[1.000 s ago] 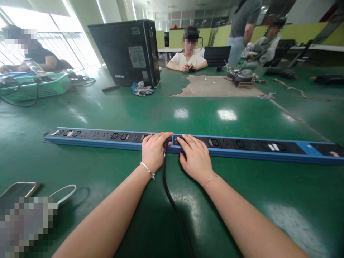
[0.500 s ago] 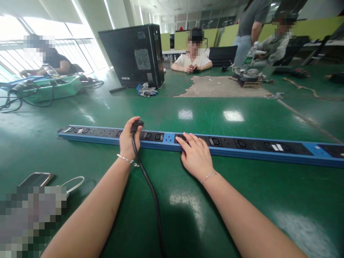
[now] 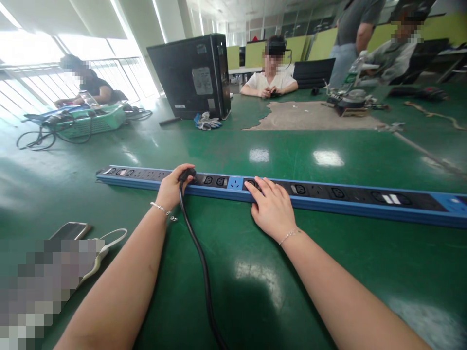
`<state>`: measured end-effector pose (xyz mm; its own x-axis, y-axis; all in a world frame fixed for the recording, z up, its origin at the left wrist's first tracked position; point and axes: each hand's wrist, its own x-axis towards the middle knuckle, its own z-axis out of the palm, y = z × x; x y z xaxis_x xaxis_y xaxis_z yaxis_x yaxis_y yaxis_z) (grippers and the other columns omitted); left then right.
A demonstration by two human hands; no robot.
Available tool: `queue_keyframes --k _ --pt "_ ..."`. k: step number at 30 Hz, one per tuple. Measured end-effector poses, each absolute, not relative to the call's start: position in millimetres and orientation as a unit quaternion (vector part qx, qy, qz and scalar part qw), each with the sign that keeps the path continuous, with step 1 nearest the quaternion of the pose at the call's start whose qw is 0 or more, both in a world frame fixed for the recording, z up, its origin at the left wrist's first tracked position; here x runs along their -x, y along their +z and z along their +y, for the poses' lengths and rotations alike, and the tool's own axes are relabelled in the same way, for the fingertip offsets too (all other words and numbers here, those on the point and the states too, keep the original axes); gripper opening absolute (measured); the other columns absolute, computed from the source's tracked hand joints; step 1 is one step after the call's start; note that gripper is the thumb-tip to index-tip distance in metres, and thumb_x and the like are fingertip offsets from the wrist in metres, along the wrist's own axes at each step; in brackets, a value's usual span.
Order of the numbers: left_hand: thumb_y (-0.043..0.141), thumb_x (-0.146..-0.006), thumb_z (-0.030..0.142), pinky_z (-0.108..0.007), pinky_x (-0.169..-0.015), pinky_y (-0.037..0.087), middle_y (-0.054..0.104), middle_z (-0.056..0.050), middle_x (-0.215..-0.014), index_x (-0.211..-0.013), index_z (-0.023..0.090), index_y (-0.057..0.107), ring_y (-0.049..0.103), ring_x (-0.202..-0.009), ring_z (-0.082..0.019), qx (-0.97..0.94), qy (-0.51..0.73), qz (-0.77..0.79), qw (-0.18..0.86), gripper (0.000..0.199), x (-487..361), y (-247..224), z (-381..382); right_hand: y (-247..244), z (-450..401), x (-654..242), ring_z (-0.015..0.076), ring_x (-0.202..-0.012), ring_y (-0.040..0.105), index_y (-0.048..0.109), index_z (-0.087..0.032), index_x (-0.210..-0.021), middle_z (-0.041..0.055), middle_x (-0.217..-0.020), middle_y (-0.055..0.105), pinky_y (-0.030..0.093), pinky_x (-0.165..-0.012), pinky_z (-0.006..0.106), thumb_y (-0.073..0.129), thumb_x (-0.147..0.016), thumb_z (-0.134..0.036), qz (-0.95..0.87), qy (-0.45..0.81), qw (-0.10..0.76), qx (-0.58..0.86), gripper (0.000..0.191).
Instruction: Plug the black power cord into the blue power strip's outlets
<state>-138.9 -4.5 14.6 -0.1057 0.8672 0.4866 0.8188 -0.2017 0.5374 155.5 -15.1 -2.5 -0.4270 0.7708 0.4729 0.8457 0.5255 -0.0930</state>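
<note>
Presently, head view: left hand (image 3: 171,187) closed, thumb and fingers gripping one black power plug (image 3: 187,173) against the top of a blue-edged power strip (image 3: 226,194), which runs crosswise beneath both hands' fingertips. Relative to one second ago, the plug has passed leftward from beside the blue outlet (image 3: 235,183); half a second ago it was held tilted higher, and it now lies lower at the strip. As a judgement, work has moved to another socket position; whether the plug is seated there cannot be told, the fingers covering the contact. Right hand (image 3: 273,206): unchanged in place, fingers extended and unclosed over the strip, thumb low at its near side, apparently steadying it.

Counted: one strip, one plug, one black cord (image 3: 200,253) trailing below the left fingers; one blue outlet and, to its left, two dark rounded sockets (image 3: 214,181) plainly visible between the hands; one bracelet per wrist. Beyond the fingers: one computer tower (image 3: 182,73), one green basket (image 3: 109,119), four co-workers. Gloves (image 3: 207,121) lie bunched by the tower; their number cannot be told.
</note>
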Motion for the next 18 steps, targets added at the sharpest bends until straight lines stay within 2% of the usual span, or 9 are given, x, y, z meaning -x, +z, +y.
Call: queue_keyframes --k 4,18 --pt "0.050 -0.083 0.040 -0.032 -0.086 0.046 0.066 -0.005 -0.105 -0.111 0.022 0.058 0.061 -0.092 -0.019 -0.694 0.397 0.599 0.048 0.034 144 13 -4 -3 -14 -155 0.0229 -0.128 0.036 0.048 -0.027 -0.132 0.0054 -0.139 0.045 0.025 -0.105 0.040 0.050 -0.081 -0.019 -0.838 -0.079 0.241 0.482 0.052" --pt "0.050 -0.084 0.041 -0.032 -0.081 0.047 0.068 -0.005 -0.099 -0.116 0.023 0.059 0.063 -0.088 -0.020 -0.745 0.316 0.587 0.013 0.038 151 7 0 -5 -12 -154 0.0230 -0.126 0.038 0.050 -0.027 -0.130 0.0059 -0.138 0.046 0.026 -0.104 0.040 0.050 -0.079 -0.019 -0.836 -0.089 0.248 0.482 0.051"
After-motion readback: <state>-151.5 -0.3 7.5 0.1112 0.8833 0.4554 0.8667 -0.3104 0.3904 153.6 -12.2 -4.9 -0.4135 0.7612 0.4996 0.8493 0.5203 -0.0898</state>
